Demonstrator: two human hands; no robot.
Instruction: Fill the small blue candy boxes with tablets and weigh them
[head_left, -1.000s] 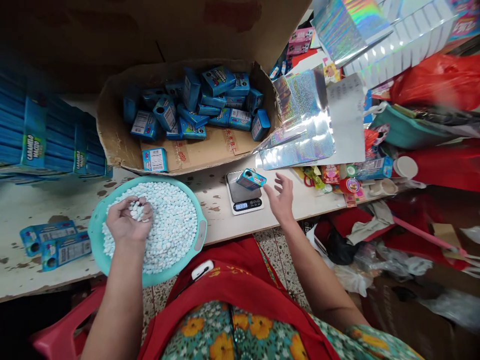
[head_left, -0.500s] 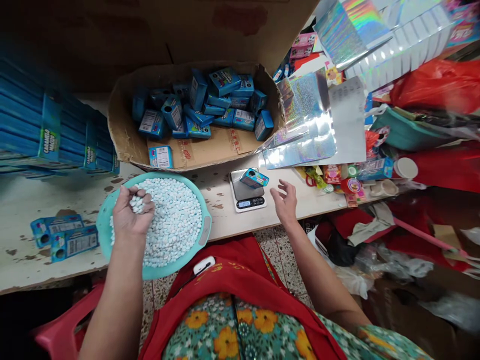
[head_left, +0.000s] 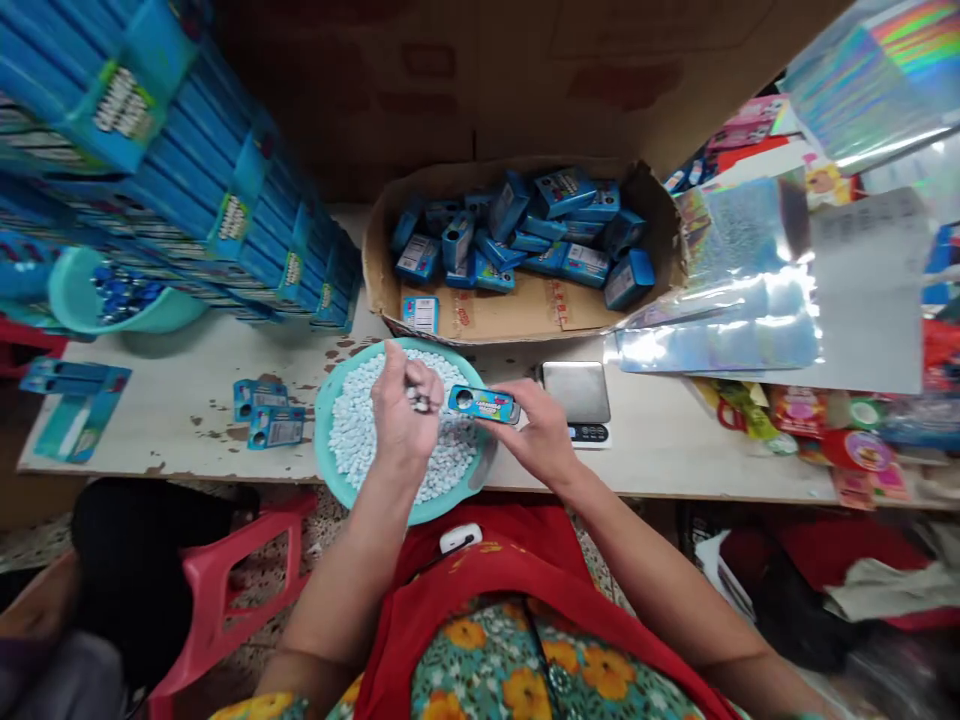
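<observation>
Curled around several small white candies, my left hand (head_left: pixel 405 415) is over a turquoise basin (head_left: pixel 324 425) filled with pale candies (head_left: pixel 360 420). My right hand (head_left: pixel 538 425) grips a small blue candy box (head_left: pixel 484 404) by its end, tilted above the basin's right side. A round dark hole shows on the box's left end, close to my left fingers. Just right of that hand lies a small digital scale (head_left: pixel 576 392) with a bare metal plate; its display is partly hidden by the hand.
Behind the basin a cut cardboard box (head_left: pixel 517 315) holds many blue candy boxes (head_left: pixel 566 190). Tall stacks of blue cartons (head_left: pixel 217 190) rise at left. Two blue boxes (head_left: pixel 276 425) lie left of the basin. Holographic sheets (head_left: pixel 720 335) cover the right side. A red stool (head_left: pixel 225 590) stands below, beside a seated person.
My right hand has taken the blue candy box off the scale and brought it left over the basin. My left hand, still holding candies, has moved toward the box. The view has shifted left.
</observation>
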